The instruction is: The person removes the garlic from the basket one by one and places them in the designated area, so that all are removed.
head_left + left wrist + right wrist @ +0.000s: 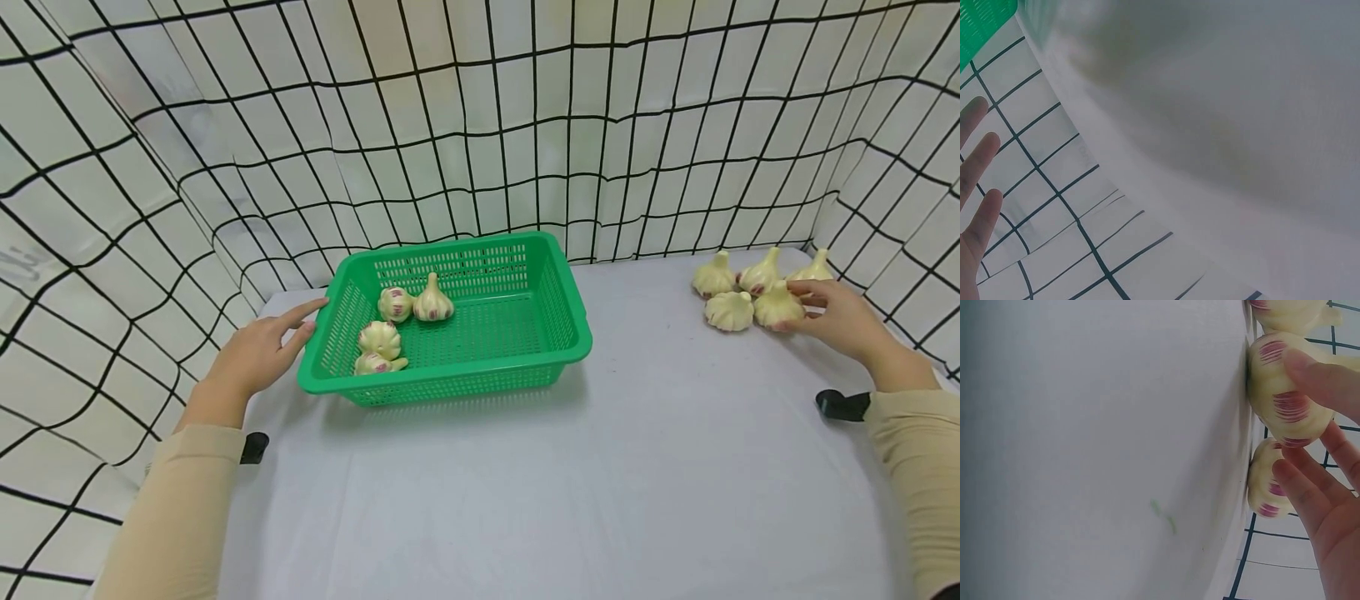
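Observation:
A green plastic basket (450,375) stands on the white-covered table with several garlic bulbs (432,302) in its left half. My left hand (255,354) is at the basket's left end, its extended fingers touching the rim; the left wrist view catches only some straight fingers (979,162). At the far right, more garlic bulbs sit in a cluster, and my right hand (843,325) pinches the front one (777,307) between thumb and fingers. Seen from the right wrist, the thumb lies on that purple-streaked bulb (1291,409), and another bulb (1266,481) is behind the fingertips.
White walls with a black grid net (517,142) enclose the table at the back and both sides. The net's right corner is close behind the garlic cluster. White tabletop (637,375) lies between the basket and the cluster.

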Demonstrator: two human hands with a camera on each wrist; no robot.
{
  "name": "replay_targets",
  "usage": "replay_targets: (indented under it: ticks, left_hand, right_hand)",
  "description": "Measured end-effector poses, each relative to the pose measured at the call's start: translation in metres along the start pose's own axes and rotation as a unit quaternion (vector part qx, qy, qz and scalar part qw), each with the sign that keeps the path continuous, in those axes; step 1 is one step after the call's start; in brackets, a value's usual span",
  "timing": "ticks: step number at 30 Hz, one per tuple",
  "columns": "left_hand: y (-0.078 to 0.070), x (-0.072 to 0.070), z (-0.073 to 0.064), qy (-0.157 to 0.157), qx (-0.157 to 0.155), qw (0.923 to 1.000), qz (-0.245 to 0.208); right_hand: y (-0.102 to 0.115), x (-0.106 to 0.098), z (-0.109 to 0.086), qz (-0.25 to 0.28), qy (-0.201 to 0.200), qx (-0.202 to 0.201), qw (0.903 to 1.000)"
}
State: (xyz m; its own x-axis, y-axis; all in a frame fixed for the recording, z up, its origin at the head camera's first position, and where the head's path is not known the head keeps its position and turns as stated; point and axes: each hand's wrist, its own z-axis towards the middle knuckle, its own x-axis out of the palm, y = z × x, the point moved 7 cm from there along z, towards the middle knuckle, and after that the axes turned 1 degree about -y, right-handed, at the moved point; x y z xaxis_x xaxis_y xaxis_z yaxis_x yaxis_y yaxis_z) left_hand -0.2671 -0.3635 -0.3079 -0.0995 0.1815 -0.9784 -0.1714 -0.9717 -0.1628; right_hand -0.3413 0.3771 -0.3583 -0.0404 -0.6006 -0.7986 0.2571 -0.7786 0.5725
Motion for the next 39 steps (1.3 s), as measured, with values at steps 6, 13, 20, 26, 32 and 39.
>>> replay_targets:
  ticks: [6,13,20,26,32,39]
  left_hand:
    - [0.001,0.000,0.000,0.003,0.001,1.0000,0.001]
    - [-0.001,-0.001,0.000,0.001,-0.002,1.0000,-0.001]
    - [-0.003,-0.001,-0.002,-0.003,0.001,1.0000,-0.004]
    - [-0.003,-0.003,-0.003,-0.006,0.006,1.0000,-0.004]
    - [-0.003,-0.004,-0.003,-0.007,0.008,0.9999,-0.002]
    - [-0.003,-0.003,-0.002,-0.006,0.008,1.0000,-0.002]
  right_hand:
    - [0.000,-0.001,-0.003,0.006,0.013,0.022,0.9997]
    - [0.005,-0.009,-0.007,-0.010,0.003,0.024,0.9997]
    - [0.012,-0.018,-0.012,-0.018,-0.016,0.035,0.9991]
    - [0.028,-0.026,-0.011,-0.005,-0.041,0.021,0.9989]
    - [0.055,-0.033,-0.007,-0.004,-0.067,-0.004,0.9977]
    - [0.090,-0.030,0.000,0.017,-0.076,-0.058,0.9952]
